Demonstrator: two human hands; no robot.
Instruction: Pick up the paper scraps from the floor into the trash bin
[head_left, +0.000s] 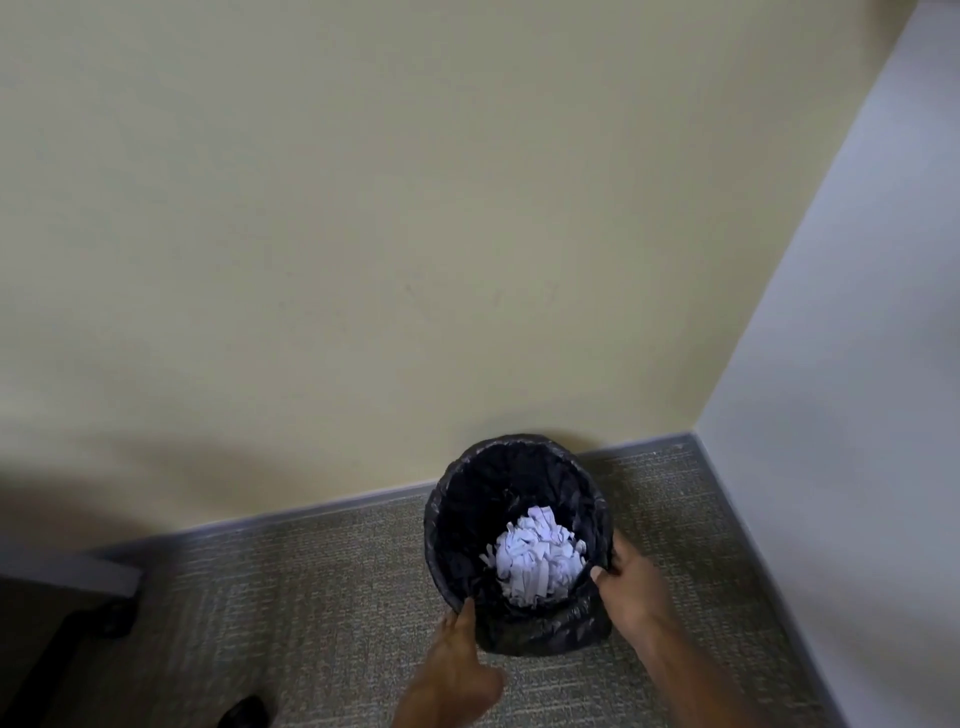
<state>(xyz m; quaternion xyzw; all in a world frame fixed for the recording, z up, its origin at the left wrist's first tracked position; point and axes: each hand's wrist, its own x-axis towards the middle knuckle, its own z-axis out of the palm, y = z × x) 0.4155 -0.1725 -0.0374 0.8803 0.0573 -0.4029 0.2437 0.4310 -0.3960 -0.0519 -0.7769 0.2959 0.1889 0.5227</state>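
A round trash bin lined with a crinkled black plastic bag (519, 488) stands on the grey-beige woven carpet (311, 582), near the corner of the room. Its far side sits just beside the pale yellow wall (363, 234), where a grey baseboard (322, 512) runs along the carpet's far edge. To the right, a white wall (841, 364) meets the yellow one, and carpet lies open between the bin and that wall. To the left the carpet is open up to a dark piece of furniture with a grey edge (67, 597) at the near left; a small dark object (244, 713) lies at the near edge, too blurred to identify.

The bin's long axis is roughly upright, its mouth opening upward and tipped slightly toward the camera, so the inside is visible. A heap of white shredded paper scraps (537, 558) lies in the bottom of the bin, toward its near right side. No scraps show on the visible carpet.

The left hand (457, 654) touches the near left rim, fingers pointing up against the bag; whether it grips the rim I cannot tell. The right hand (631, 582) grasps the near right rim, thumb hooked over the edge and fingers wrapped outside.
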